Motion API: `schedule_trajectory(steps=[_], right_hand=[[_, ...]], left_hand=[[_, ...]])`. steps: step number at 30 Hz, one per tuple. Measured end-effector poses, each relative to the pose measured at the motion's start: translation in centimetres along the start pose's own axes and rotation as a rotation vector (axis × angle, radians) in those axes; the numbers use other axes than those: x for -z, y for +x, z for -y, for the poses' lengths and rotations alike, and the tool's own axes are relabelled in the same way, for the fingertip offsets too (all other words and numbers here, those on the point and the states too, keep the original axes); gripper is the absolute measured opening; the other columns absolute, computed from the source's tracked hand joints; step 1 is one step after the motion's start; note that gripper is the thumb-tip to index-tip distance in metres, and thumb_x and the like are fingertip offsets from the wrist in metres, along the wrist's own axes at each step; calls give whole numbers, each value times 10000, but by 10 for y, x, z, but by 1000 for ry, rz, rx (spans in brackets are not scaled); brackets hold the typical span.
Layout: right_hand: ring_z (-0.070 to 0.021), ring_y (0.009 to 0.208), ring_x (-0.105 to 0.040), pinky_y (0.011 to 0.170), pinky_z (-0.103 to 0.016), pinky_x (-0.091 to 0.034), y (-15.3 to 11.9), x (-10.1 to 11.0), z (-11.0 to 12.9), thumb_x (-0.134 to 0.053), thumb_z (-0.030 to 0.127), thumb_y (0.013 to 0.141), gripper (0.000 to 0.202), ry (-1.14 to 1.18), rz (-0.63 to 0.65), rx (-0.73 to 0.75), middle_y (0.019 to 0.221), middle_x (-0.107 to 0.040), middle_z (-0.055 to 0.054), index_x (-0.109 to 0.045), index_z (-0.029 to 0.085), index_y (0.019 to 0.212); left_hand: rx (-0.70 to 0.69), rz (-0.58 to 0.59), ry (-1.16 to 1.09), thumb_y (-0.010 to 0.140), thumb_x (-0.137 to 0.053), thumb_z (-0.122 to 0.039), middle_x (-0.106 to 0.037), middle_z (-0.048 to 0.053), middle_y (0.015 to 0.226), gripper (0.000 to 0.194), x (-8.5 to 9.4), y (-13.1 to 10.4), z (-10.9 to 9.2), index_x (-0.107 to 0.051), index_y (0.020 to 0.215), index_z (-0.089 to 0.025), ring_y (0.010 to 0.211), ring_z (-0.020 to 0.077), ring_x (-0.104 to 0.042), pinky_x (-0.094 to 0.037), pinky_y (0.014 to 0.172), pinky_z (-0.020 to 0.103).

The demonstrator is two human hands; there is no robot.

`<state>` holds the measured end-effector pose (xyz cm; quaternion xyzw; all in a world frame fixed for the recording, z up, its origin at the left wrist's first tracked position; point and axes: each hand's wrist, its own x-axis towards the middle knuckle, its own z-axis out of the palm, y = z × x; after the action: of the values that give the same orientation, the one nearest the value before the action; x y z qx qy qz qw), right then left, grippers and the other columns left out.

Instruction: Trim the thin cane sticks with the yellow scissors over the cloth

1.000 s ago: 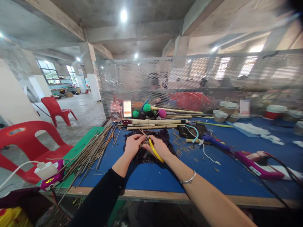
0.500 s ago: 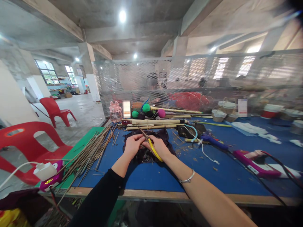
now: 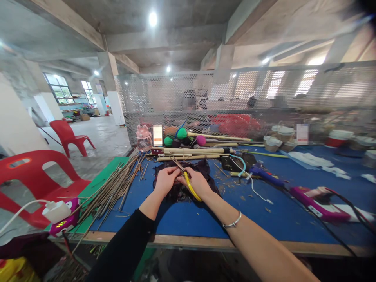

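Head view: vs 0.5 s ago no real change — L hand (image 3: 166, 181) & R hand (image 3: 197, 182) stay pinched on thin twig (image 3: 177, 163) over dark pile (image 3: 188, 184) mid-table (image 3: 182, 219), R also gripping yellow tool (image 3: 192, 188); work ongoing, sticks (image 3: 114, 188) left of pile.

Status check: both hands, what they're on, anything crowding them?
Left hand and right hand pinching a thin stick over dark material. Yellow-handled tool in right hand. Stick pile left, apart.

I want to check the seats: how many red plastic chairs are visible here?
2. One red chair stands close at the left, beside the table; the other chair stands farther back on the concrete floor. More may be hidden behind the mesh screen.
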<state>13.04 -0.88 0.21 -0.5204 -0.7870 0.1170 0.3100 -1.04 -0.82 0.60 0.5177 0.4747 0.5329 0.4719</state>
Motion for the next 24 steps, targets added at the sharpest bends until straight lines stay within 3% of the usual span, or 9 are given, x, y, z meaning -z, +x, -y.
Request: schedule_trajectory(steps=[10, 16, 24], right_hand=[[-179, 681, -607, 575, -229, -392, 3, -7, -8, -464, 482, 782, 329, 70, 1, 36, 762, -649, -53, -551, 213, 950], [-176, 751, -592, 589, -230, -369, 0, -2, -4, -545, 532, 700, 435, -84, 5, 20, 890, -622, -48, -496, 231, 1010], [-157, 746, -593, 588, -219, -361, 0, -1, 1, -522, 490, 748, 342, -36, 14, 3, 848, -629, -29, -497, 229, 968]], left_hand=[[-15, -53, 36, 691, -592, -306, -675, 52, 782, 296, 0, 1, 1, -661, 943, -167, 563, 113, -555, -429, 454, 190], [-148, -9, 45, 708, -565, -238, -682, 47, 751, 217, 1, 2, 0, -685, 861, -144, 656, 143, -593, -471, 611, 229], [-36, 18, -21, 694, -577, -280, -680, 46, 756, 256, -2, 1, 1, -667, 888, -139, 589, 129, -580, -446, 504, 208]])
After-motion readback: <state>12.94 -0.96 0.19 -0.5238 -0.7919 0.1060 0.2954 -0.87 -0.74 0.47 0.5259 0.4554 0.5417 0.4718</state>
